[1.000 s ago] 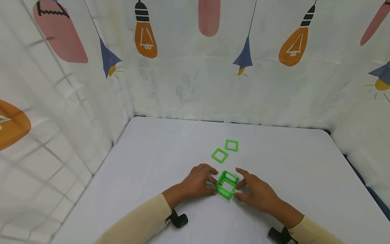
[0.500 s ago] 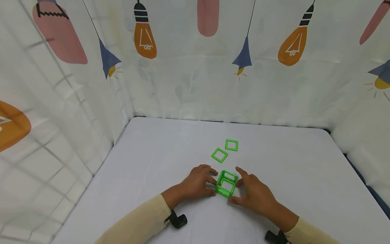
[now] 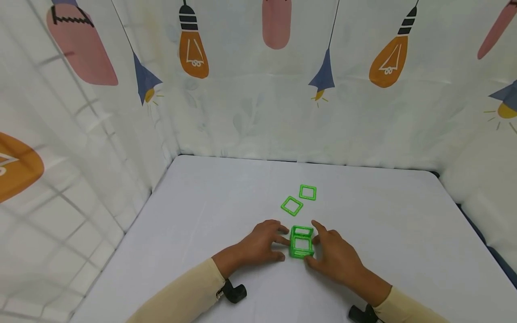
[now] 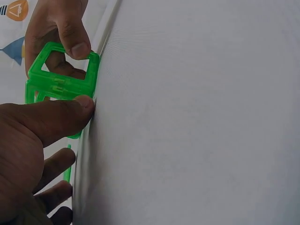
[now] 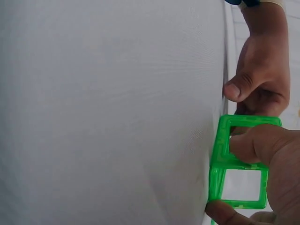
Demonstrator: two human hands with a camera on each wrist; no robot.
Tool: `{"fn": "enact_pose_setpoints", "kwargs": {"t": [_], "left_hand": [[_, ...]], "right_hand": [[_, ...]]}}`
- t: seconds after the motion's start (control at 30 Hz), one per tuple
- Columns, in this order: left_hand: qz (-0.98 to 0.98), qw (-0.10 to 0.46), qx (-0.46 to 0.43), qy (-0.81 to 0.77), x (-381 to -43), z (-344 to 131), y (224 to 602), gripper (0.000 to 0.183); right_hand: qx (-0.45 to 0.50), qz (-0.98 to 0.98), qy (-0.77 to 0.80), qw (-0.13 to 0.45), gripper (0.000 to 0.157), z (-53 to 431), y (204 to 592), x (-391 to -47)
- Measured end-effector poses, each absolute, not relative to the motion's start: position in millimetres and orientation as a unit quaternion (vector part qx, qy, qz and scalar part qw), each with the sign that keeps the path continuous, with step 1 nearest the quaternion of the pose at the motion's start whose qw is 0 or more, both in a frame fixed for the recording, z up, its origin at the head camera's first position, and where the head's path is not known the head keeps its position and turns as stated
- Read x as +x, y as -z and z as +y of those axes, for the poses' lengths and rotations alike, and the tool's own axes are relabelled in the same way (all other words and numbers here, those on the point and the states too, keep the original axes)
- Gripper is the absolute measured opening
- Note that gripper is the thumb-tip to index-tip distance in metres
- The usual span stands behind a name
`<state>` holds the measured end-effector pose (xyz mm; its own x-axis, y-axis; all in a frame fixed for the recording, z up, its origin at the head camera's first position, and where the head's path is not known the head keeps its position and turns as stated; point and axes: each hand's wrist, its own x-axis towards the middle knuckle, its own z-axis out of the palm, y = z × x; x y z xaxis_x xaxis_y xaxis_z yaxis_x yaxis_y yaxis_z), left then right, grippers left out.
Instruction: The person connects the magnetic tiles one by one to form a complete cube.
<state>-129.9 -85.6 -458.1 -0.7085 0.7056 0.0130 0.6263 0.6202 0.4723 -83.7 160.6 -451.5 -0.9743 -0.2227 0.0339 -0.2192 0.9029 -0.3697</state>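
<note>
A small box built of green open-frame magnetic tiles (image 3: 302,236) stands on the white table between my hands. My right hand (image 3: 339,255) pinches its near right corner, thumb on the front and a finger at the right side; the index finger points up past it. The thumb lies over one frame of the box (image 5: 234,165) in the right wrist view. On the left, my left hand (image 3: 260,244) has loosely spread fingers, one fingertip touching the box's left side. Its thumb sits apart from the box in the head view.
Two loose green square tiles lie flat beyond the box: a diagonally turned tile (image 3: 288,210) and a straighter tile (image 3: 307,198) farther back. A white cloth covers the table (image 3: 226,188). Behind it hangs a curtain (image 3: 250,112) printed with lamps and bulbs.
The tile box has turned so its front faces me more squarely. My right thumb has moved left along its front, the right hand shifting slightly with it. The left hand has barely moved.
</note>
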Motion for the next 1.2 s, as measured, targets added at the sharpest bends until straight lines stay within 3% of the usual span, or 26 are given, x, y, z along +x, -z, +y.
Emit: {"fn": "enact_pose_setpoints", "kwargs": {"t": [0.3, 0.67, 1.2], "left_hand": [[0.895, 0.104, 0.31, -0.304, -133.1, -90.5, 460.1, 0.031], [0.893, 0.076, 0.337, -0.288, -135.8, -87.6, 460.8, 0.039], [0.895, 0.071, 0.352, -0.264, -136.2, -86.3, 462.9, 0.026]], "right_hand": [[-0.12, 0.97, 0.21, 0.007, 0.091, 164.7, 453.9, -87.3], [-0.137, 0.964, 0.226, 0.044, 0.091, 166.1, 449.0, -94.4], [-0.195, 0.95, 0.231, 0.076, 0.085, 167.6, 449.9, -108.7]]}}
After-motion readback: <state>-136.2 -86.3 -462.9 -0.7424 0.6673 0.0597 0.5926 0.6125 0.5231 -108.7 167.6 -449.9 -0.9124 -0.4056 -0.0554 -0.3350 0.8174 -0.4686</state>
